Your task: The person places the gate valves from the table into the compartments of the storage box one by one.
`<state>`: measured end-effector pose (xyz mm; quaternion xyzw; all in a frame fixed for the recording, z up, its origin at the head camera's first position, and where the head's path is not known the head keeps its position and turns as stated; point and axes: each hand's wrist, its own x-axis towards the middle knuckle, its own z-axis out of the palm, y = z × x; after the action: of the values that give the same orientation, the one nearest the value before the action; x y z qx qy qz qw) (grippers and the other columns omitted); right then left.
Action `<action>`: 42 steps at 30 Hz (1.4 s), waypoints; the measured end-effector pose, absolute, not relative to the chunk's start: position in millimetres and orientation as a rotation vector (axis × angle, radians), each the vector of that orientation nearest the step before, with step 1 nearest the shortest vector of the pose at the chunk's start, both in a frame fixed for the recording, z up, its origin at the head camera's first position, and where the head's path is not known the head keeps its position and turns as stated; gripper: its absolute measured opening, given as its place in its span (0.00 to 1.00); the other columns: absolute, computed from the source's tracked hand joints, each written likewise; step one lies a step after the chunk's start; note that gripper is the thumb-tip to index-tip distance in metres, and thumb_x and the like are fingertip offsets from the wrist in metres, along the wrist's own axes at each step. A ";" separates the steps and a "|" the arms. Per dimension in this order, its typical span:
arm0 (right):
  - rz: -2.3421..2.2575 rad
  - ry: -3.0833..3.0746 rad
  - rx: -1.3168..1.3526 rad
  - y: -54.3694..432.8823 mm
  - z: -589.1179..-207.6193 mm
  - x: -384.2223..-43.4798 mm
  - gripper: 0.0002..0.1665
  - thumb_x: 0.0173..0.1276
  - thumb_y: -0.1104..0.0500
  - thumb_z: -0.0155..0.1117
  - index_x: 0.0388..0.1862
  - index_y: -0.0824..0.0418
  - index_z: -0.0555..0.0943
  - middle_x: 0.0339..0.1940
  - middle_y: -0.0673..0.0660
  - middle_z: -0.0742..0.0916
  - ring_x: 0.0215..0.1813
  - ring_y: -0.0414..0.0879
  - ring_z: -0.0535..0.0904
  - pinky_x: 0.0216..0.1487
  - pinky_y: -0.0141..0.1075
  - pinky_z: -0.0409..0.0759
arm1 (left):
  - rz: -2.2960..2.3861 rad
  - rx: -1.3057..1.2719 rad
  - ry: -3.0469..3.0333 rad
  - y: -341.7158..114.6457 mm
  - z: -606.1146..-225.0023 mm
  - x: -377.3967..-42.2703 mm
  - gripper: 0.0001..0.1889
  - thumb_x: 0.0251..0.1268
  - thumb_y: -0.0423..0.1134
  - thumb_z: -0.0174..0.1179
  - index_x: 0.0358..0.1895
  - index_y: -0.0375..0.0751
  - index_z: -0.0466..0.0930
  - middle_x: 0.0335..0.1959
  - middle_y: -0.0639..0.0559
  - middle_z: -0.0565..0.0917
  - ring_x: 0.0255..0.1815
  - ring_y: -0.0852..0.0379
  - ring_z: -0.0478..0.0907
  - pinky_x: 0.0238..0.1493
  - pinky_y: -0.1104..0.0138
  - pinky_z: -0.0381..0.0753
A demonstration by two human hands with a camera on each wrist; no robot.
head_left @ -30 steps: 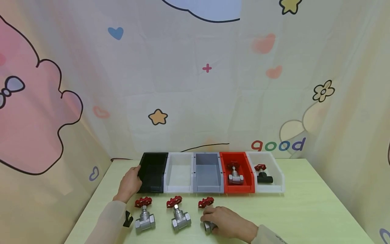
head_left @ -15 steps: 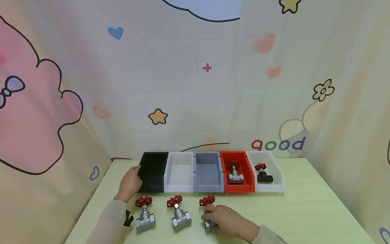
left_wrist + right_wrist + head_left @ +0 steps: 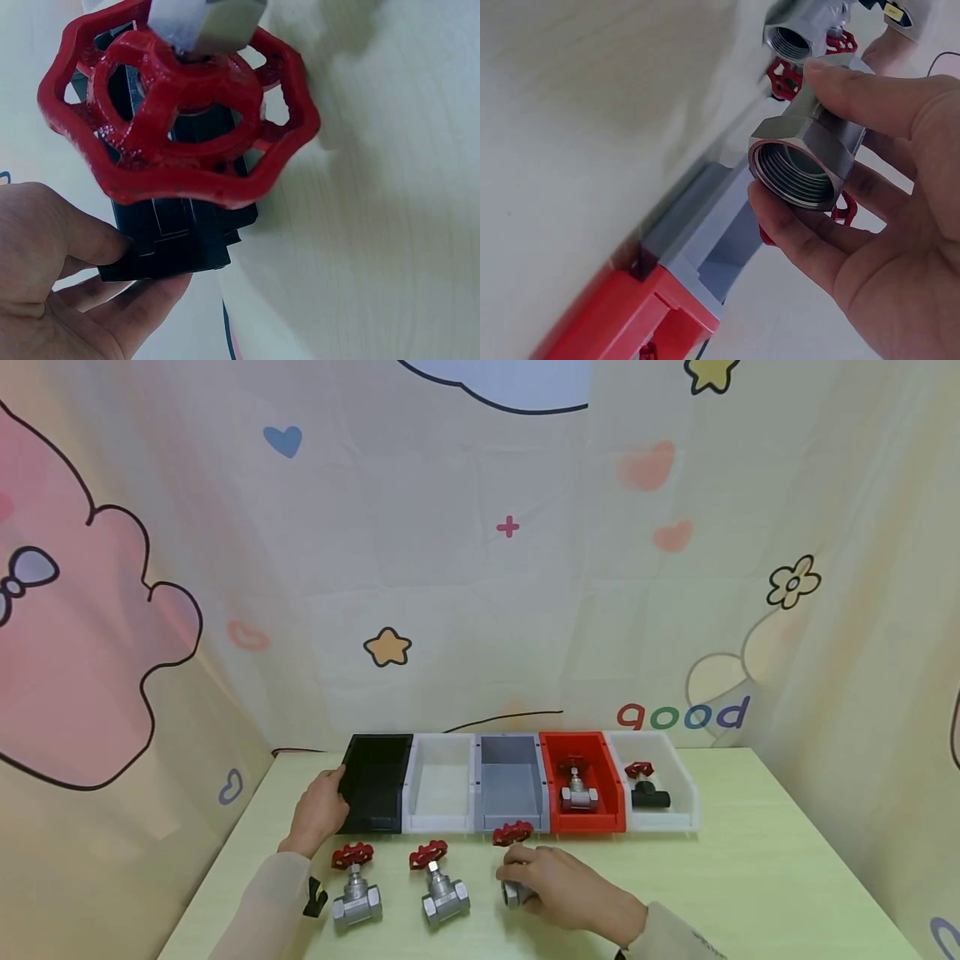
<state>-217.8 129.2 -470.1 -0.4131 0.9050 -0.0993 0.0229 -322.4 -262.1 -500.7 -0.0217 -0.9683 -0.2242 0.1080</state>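
My right hand (image 3: 562, 889) holds a silver gate valve (image 3: 516, 893) with a red handwheel, slightly above the table in front of the grey bin (image 3: 513, 822). In the right wrist view, thumb and fingers wrap the valve's body (image 3: 832, 139), its threaded opening facing the camera. At the left end of the bin row, my left hand (image 3: 318, 810) grips the side of the black bin (image 3: 372, 824). The left wrist view has the thumb above and fingers beneath the bin's edge (image 3: 169, 259). Two similar valves, a left one (image 3: 357, 897) and a middle one (image 3: 442, 893), lie on the table.
Beside the black bin stand a white bin (image 3: 438, 824), the grey one, a red bin (image 3: 588, 824) and another white bin (image 3: 667, 822). A silver valve (image 3: 579, 795) lies in the red bin, a black-bodied valve (image 3: 649, 795) in the right white one. A printed curtain (image 3: 480, 610) hangs behind.
My right hand has lifted the valve off the table and moved it slightly toward the bins. The left hand stays on the black bin.
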 end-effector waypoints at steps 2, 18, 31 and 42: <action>-0.319 2.812 -1.283 129.2 -466.4 -218.5 0.26 0.58 0.60 0.74 0.56 0.48 0.83 0.52 0.47 0.83 0.45 0.39 0.80 0.52 0.35 0.83 | -0.659 -0.064 -2.852 -263.0 -501.0 -322.4 0.30 0.62 0.26 0.49 0.70 0.26 0.64 0.64 0.27 0.72 0.58 0.30 0.76 0.56 0.41 0.77; -0.329 2.858 -1.249 125.9 -436.2 -228.2 0.28 0.57 0.60 0.75 0.58 0.49 0.82 0.56 0.48 0.82 0.46 0.41 0.81 0.52 0.34 0.84 | -0.661 -0.067 -2.857 -263.8 -500.0 -322.5 0.30 0.62 0.27 0.48 0.70 0.26 0.63 0.64 0.27 0.72 0.58 0.30 0.75 0.57 0.41 0.76; -0.300 2.944 -1.259 124.2 -415.2 -252.0 0.26 0.58 0.60 0.74 0.58 0.52 0.82 0.53 0.50 0.82 0.44 0.41 0.81 0.49 0.33 0.85 | -0.635 -0.070 -2.843 -260.8 -499.6 -322.2 0.30 0.61 0.26 0.50 0.69 0.25 0.65 0.62 0.27 0.73 0.56 0.30 0.77 0.54 0.41 0.78; -0.274 3.009 -1.252 123.2 -405.1 -270.8 0.25 0.59 0.60 0.73 0.57 0.53 0.83 0.53 0.50 0.83 0.46 0.42 0.81 0.50 0.34 0.85 | -0.635 -0.066 -2.841 -261.0 -500.7 -321.3 0.30 0.61 0.26 0.50 0.69 0.25 0.65 0.62 0.27 0.73 0.53 0.31 0.78 0.52 0.42 0.79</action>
<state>-270.8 123.2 -405.1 -0.3820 0.9181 -0.0838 -0.0642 -321.3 -261.0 -500.7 -0.0226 -0.9693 -0.2165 0.1147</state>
